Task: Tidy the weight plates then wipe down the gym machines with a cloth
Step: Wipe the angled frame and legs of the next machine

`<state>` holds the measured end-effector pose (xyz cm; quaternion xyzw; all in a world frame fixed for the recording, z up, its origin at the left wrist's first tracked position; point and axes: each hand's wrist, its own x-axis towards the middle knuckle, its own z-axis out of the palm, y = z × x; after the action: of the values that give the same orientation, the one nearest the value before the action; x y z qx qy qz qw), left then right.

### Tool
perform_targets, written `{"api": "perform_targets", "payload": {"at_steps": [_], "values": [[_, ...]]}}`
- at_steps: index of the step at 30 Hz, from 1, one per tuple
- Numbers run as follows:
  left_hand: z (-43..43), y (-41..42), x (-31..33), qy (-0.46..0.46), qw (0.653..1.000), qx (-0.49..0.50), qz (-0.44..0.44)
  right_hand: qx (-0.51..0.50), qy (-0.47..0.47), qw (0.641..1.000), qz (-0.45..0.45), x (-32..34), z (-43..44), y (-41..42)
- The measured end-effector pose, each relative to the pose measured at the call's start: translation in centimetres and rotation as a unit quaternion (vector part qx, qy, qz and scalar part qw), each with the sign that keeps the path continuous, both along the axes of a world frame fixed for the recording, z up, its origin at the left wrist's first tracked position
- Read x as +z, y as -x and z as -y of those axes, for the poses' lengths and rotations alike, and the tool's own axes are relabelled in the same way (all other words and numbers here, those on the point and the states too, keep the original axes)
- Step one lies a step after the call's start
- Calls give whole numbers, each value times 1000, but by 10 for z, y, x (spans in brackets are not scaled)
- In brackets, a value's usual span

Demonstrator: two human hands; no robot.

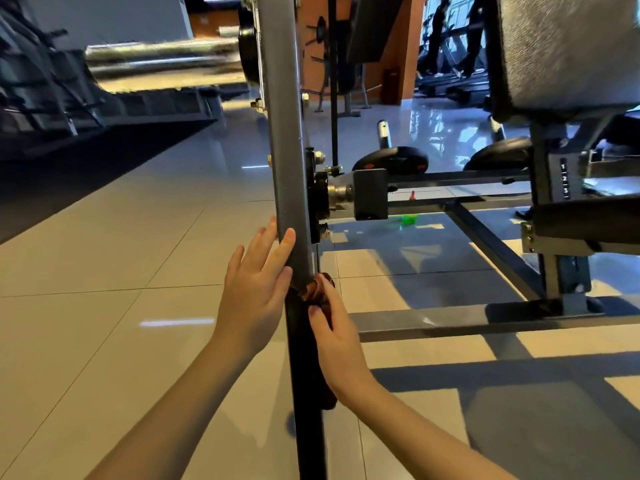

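Head view: cloth (pixel 316 289) seemingly bunched against upright post (pixel 282 133).

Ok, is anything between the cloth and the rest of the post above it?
Yes: the left hand rests on the post just above the cloth the right hand grips; higher up, a bolted bracket sits on the post's right side.

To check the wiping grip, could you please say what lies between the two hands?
Head view: the upright grey metal bar stands between left hand and right hand, which holds a dark brown cloth against it.
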<state>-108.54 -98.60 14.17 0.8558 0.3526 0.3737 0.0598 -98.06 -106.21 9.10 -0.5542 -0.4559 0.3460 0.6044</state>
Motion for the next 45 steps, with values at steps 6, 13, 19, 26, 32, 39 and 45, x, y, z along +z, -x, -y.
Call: {"api": "perform_targets", "payload": {"at_steps": [6,13,19,26,32,39,45], "values": [[19,-14,1,52,997,35,53,-2,-46,999,-24,33,-20,-8],[39,-25,-3,87,991,91,54,49,-4,998,-39,7,-1,-18],[47,-16,-16,81,989,126,1,60,-19,995,-82,10,-14,-16],[55,-14,-20,109,984,141,-6,98,-2,991,-88,1,-24,-26],[66,-15,-18,152,976,157,-6,139,14,987,-80,-4,-16,-32],[74,-31,-14,207,961,171,72,153,0,987,-51,-9,-23,-37],[87,-40,-18,220,949,211,73,190,20,980,-57,-20,-7,-39]]}}
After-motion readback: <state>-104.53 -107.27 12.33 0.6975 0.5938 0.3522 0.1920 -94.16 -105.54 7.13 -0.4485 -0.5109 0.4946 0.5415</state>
